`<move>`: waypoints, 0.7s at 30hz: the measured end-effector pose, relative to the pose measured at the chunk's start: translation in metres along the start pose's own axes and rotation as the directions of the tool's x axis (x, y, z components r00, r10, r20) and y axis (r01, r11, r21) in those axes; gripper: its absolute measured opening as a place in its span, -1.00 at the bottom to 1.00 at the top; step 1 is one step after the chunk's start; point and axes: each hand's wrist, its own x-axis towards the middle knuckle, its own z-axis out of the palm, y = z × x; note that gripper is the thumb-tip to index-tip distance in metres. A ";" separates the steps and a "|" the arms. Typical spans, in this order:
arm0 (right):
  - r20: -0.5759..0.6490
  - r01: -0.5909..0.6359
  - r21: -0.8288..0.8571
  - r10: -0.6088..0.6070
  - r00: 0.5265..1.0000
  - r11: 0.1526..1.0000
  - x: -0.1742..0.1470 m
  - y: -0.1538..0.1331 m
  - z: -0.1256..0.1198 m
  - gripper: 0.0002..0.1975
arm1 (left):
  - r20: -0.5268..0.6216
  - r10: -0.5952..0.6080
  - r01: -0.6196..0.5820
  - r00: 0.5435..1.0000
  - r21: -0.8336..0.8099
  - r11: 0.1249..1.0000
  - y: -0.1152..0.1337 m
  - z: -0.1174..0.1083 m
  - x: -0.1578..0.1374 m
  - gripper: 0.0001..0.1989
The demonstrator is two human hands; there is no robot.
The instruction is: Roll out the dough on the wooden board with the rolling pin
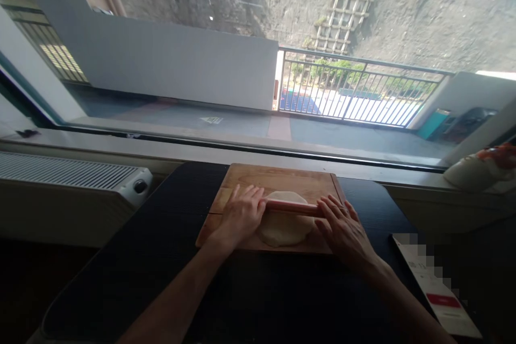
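I see both bare hands laid over the ends of a reddish rolling pin (292,207), its bare middle stretching between them. The left hand (245,209) is unclenched, fingers reaching forward over its end of the pin; the right hand (341,221) is likewise spread, fingers flat and angled inward, thumb just short of the pin. I read both as resting on the wood, not wrapped round it.

The pin's long axis runs crosswise from hand to hand, its right end very slightly nearer my wearer. Both tips are covered, so I cannot tell where they stop.

Between the hands and under the pin lies a roughly round dough sheet (287,232), more of it on the near side than beyond. Beneath is a wooden cutting board (282,173), reaching past the fingertips, on a black table (242,298). To the right of the right forearm I have a flat, pale-faced slab (443,312), partly pixelated.
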 end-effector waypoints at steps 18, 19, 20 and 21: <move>-0.053 -0.030 0.074 0.034 0.998 0.997 -0.016 0.003 0.005 -0.49 | -0.026 0.074 -0.071 0.997 0.119 0.990 0.011 0.014 -0.047 -0.47; -0.053 -0.042 0.079 0.047 0.997 0.996 -0.012 0.002 0.005 -0.49 | -0.016 0.052 -0.050 0.999 0.120 0.992 0.010 0.014 -0.040 -0.47; -0.053 -0.060 0.087 0.065 0.996 0.994 -0.005 0.001 0.005 -0.49 | -0.005 0.019 -0.018 1.000 0.118 0.993 0.008 0.015 -0.029 -0.47; -0.054 -0.081 0.097 0.086 0.995 0.992 0.003 0.000 0.004 -0.49 | 0.001 -0.017 0.017 1.000 0.118 0.993 0.005 0.016 -0.016 -0.47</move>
